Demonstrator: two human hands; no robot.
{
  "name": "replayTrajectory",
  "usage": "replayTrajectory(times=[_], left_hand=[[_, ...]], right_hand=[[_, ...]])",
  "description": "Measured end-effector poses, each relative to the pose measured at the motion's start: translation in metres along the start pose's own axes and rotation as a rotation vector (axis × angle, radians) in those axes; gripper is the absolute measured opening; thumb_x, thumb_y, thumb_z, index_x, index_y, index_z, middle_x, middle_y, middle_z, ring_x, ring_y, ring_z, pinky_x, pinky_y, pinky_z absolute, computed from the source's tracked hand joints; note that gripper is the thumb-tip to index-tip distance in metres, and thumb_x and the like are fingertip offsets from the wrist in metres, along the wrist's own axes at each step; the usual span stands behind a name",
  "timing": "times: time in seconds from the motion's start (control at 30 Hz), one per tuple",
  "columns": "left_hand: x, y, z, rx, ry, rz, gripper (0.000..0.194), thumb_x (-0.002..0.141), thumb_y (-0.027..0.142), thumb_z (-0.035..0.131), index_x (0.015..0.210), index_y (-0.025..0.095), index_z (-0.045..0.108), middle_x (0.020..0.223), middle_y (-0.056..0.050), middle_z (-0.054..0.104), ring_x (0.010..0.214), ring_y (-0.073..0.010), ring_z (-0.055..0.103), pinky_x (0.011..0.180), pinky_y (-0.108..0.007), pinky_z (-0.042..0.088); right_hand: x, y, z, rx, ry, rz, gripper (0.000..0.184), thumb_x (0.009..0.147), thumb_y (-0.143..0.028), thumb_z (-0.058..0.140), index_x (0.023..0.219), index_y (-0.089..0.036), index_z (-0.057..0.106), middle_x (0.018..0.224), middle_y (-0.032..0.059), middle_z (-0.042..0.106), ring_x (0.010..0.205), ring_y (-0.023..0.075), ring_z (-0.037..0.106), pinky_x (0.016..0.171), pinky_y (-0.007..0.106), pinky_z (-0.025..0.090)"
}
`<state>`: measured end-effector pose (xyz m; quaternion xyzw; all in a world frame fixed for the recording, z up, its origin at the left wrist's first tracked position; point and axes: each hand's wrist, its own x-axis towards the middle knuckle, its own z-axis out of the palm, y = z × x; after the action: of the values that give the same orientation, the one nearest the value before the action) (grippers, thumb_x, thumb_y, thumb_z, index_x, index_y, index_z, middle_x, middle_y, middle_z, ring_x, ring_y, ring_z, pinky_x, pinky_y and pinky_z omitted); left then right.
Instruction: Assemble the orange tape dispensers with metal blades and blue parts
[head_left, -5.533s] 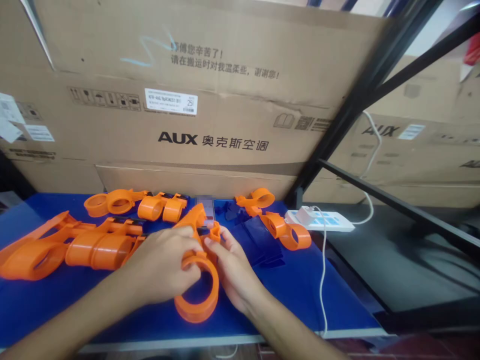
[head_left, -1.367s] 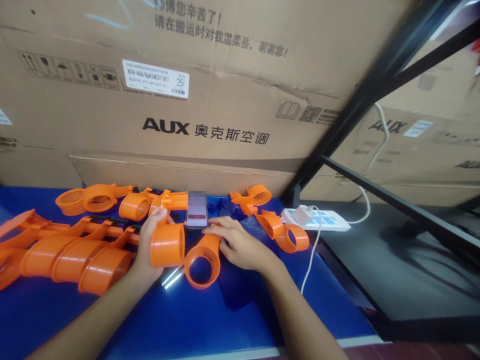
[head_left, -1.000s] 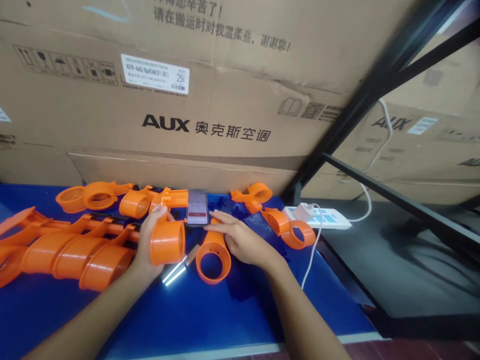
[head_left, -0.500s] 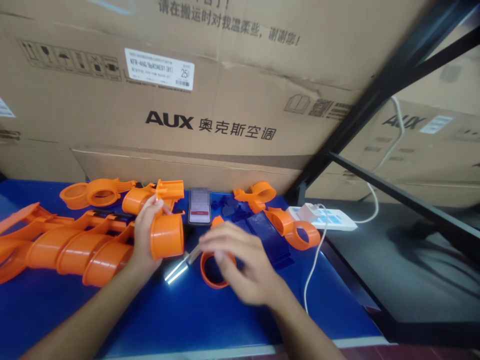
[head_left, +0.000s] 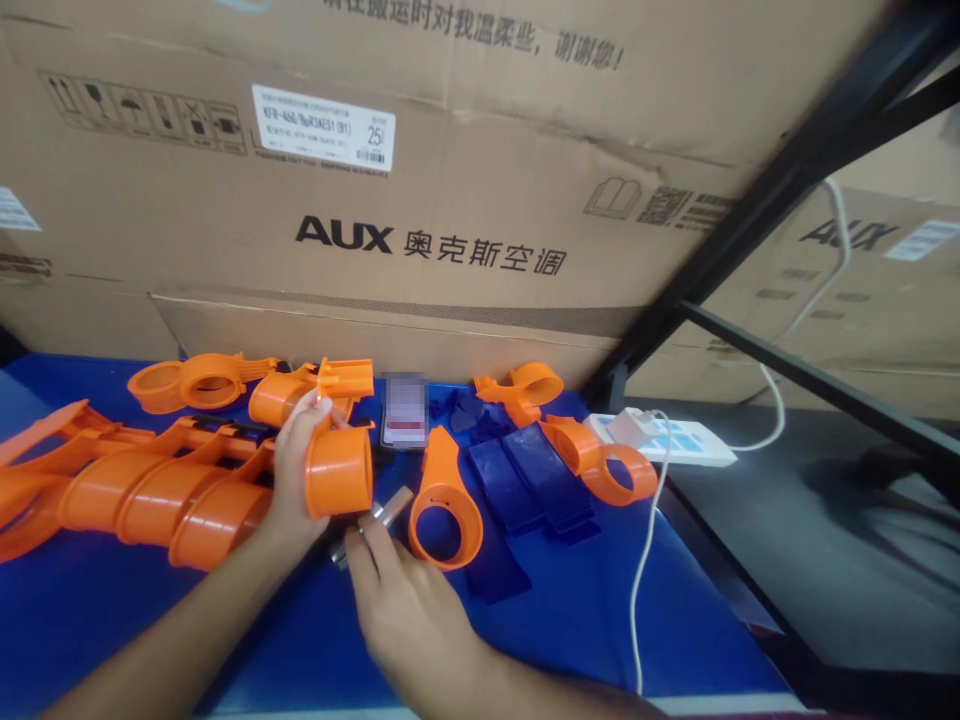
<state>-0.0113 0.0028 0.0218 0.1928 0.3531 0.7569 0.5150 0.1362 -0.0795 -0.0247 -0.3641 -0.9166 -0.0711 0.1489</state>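
My left hand [head_left: 294, 465] is wrapped round an orange plastic tape dispenser [head_left: 339, 470], its round hub facing right. Just below and to the right of it, my right hand [head_left: 409, 600] has its fingers closed over a shiny metal piece [head_left: 396, 503] lying near the table; my fingers hide part of it. Another orange tape dispenser [head_left: 448, 475] lies right of that hand, its ring toward me. Several more orange dispensers [head_left: 154, 490] stand in a row by my left forearm.
Flat dark blue plastic pieces [head_left: 517, 480] lie right of centre, and a phone [head_left: 403, 410] lies behind. More orange parts [head_left: 600, 460] sit near a white power strip [head_left: 675, 440] with its cable. Large cartons [head_left: 450, 180] and a black metal frame [head_left: 690, 250] border the blue table [head_left: 300, 640].
My right hand has moved left and down onto the metal piece, uncovering the orange dispenser and blue pieces behind it. My left hand keeps its hold. The view has shifted slightly.
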Motion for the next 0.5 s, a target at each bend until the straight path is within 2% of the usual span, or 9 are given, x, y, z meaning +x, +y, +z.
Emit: replayTrajectory(times=[0.27, 0.4, 0.5], left_hand=[[-0.0038, 0.0003, 0.0032, 0.008, -0.003, -0.016, 0.030, 0.072, 0.037, 0.085, 0.082, 0.022, 0.061, 0.073, 0.003, 0.059, 0.057, -0.0115, 0.051, 0.054, -0.022, 0.049], [-0.0054, -0.0011, 0.0028, 0.024, -0.041, -0.003, 0.029, 0.074, 0.039, 0.085, 0.077, 0.022, 0.061, 0.074, 0.004, 0.060, 0.059, -0.0110, 0.051, 0.056, -0.022, 0.049], [-0.0032, -0.0041, 0.0006, 0.017, -0.022, -0.017, 0.029, 0.072, 0.037, 0.085, 0.075, 0.021, 0.061, 0.075, 0.004, 0.060, 0.058, -0.0103, 0.052, 0.057, -0.022, 0.048]], right_hand=[[0.0011, -0.0007, 0.0069, -0.077, -0.021, -0.027, 0.020, 0.097, -0.011, 0.053, 0.111, -0.010, 0.067, 0.101, 0.0155, 0.068, 0.075, 0.0245, 0.070, 0.058, 0.033, 0.059], [0.0013, -0.0009, 0.0053, -0.044, 0.001, -0.038, 0.021, 0.100, -0.011, 0.048, 0.108, -0.013, 0.067, 0.095, 0.0124, 0.067, 0.083, 0.0265, 0.071, 0.067, 0.036, 0.062], [0.0017, -0.0018, 0.0057, -0.006, 0.010, -0.018, 0.022, 0.101, -0.011, 0.046, 0.109, -0.016, 0.066, 0.094, 0.0110, 0.065, 0.090, 0.0284, 0.072, 0.073, 0.039, 0.062]])
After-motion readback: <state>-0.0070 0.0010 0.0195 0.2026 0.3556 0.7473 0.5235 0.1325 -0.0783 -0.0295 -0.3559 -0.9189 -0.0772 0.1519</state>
